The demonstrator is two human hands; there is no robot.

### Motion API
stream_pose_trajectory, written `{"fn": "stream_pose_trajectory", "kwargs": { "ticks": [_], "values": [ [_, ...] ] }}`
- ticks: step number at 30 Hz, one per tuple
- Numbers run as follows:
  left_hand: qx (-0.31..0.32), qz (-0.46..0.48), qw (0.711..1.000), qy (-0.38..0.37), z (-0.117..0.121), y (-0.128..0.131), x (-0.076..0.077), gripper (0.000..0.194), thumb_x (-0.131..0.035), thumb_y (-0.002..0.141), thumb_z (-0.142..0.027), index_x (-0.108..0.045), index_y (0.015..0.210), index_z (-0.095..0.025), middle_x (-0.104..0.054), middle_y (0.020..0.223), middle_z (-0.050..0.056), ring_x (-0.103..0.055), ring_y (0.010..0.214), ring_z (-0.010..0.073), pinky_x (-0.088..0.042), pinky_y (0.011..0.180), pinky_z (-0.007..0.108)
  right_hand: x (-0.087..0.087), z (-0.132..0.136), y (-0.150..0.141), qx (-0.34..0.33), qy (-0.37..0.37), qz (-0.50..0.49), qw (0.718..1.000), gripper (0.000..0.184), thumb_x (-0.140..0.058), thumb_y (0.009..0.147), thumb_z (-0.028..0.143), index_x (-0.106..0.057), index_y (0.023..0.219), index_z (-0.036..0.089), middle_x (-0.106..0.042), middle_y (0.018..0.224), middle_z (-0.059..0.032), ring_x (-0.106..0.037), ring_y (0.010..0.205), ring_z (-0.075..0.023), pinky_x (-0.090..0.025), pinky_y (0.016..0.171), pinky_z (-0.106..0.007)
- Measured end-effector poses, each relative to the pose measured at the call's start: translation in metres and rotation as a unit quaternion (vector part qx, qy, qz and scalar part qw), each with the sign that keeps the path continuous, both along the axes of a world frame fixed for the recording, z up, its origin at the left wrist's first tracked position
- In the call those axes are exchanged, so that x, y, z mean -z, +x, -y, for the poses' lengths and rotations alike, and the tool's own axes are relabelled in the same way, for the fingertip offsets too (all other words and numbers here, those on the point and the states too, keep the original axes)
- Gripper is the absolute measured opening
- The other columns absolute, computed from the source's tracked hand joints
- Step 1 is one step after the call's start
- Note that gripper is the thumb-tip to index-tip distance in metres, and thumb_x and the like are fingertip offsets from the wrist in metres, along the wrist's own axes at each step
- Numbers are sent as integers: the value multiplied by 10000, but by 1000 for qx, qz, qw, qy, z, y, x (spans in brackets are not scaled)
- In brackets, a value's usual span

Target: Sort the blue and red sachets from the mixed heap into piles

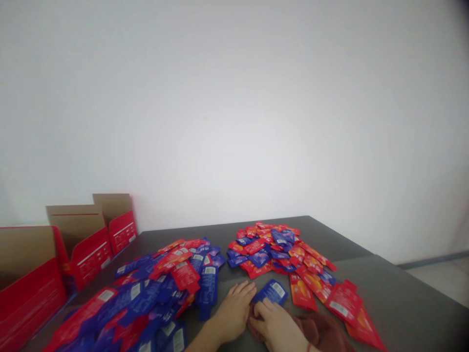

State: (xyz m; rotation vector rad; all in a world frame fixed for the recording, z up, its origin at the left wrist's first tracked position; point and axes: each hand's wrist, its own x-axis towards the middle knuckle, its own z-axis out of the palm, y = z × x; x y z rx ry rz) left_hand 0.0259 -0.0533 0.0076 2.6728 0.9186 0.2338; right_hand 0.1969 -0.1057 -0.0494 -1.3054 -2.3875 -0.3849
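Note:
My left hand (236, 309) lies on the dark table with fingers stretched out, by the left end of a blue sachet (274, 292) with a white barcode label. My right hand (277, 323) is closed, its curled fingers gripping a brown cloth (318, 328) that bunches out on both sides of it. The blue sachet lies flat just beyond the right knuckles, partly covered by the hands. On the left spreads a heap of blue and red sachets (161, 288). Farther back, to the right, is another heap of mixed red and blue sachets (260, 247).
Red cardboard boxes with raised brown flaps stand along the left edge: a near box (31, 298), a middle box (91, 259) and a far box (122, 231). Several red pouches (344, 302) trail along the right. A white wall (234, 122) rises behind the table (392, 298).

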Motion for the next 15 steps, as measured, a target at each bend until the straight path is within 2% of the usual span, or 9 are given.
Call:
{"fn": "stream_pose_trajectory", "kwargs": {
  "ticks": [3, 5, 8, 11, 15],
  "values": [
    [-3, -9, 1000, 0, 1, 0, -2, 580, -371, 879, -180, -378, 1459, -168, -309, 1536, 60, -225, 1422, 229, -197, 1161, 439, -4, 6, 10, 0, -32, 10, 999, 96, -647, 832, 207, -672, 772, 278, -599, 824, 36, -515, 807, -153, -327, 620, -287],
    [-5, -16, 1000, -2, 1, 1, -3, 572, -370, 888, -181, -379, 1460, -172, -306, 1538, 56, -222, 1423, 227, -191, 1163, 440, -9, 6, 24, 28, -52, 10, 998, 157, -606, 846, 190, -685, 742, 278, -595, 788, 22, -521, 806, -162, -338, 616, -284],
    [-6, -23, 1000, -2, 1, 3, -3, 555, -373, 898, -178, -391, 1453, -194, -306, 1539, 45, -225, 1423, 227, -186, 1164, 447, -26, -3, 36, 90, -65, -2, 994, 268, -501, 898, 159, -699, 746, 258, -603, 801, -11, -525, 817, -177, -364, 643, -285],
    [-8, -25, 1000, 2, 1, 3, -2, 565, -383, 889, -157, -392, 1452, -207, -302, 1541, 40, -218, 1425, 232, -185, 1164, 451, -42, -13, 27, 157, -84, -11, 984, 310, -434, 924, 133, -717, 835, 222, -639, 895, -53, -537, 866, -200, -395, 712, -309],
    [-3, -35, 999, -3, 1, 2, -5, 594, -385, 882, -152, -351, 1474, -178, -289, 1546, 56, -209, 1428, 228, -167, 1171, 436, -42, -17, 3, 161, -111, 5, 981, 285, -475, 878, 83, -714, 970, 206, -669, 997, -71, -550, 962, -226, -410, 828, -339]
  ]
}}
